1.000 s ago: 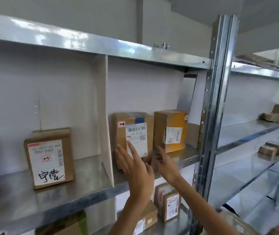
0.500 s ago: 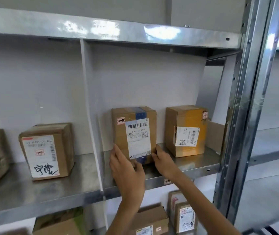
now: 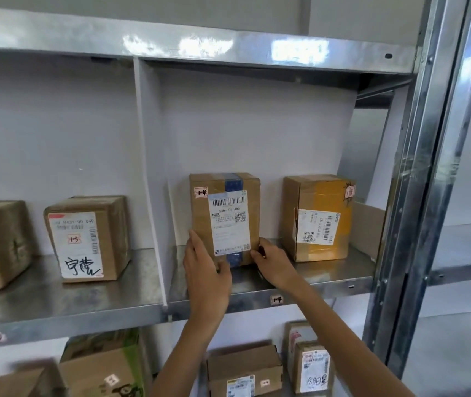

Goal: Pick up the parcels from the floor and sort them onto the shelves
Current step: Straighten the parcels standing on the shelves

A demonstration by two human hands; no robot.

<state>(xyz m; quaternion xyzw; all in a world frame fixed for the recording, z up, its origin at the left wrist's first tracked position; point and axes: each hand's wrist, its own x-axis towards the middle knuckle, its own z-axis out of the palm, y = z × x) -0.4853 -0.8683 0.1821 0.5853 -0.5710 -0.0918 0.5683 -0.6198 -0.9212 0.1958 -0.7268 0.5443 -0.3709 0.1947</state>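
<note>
1. The parcel (image 3: 224,219) stood upright on the shelf (image 3: 328,272), in the bay right of the divider (image 3: 149,173), with its label facing out.
2. The left hand (image 3: 205,270) grasped its lower left corner, fingers up the side and thumb across the front. The right hand (image 3: 274,265) clasped the lower right edge with bent fingers.
3. Its sticker (image 3: 200,192) read 14, as did the tag (image 3: 276,300) on the shelf's lip, so it looked rightly sorted. A yellow box (image 3: 318,217) stood near on its right, not touching.
4. For this parcel, only squaring up and letting go seemed left.
5. A box marked 13 (image 3: 88,239) sat in the left bay, and more lay on the shelf below. The floor was out of view, so how many parcels remained could not be told.
</note>
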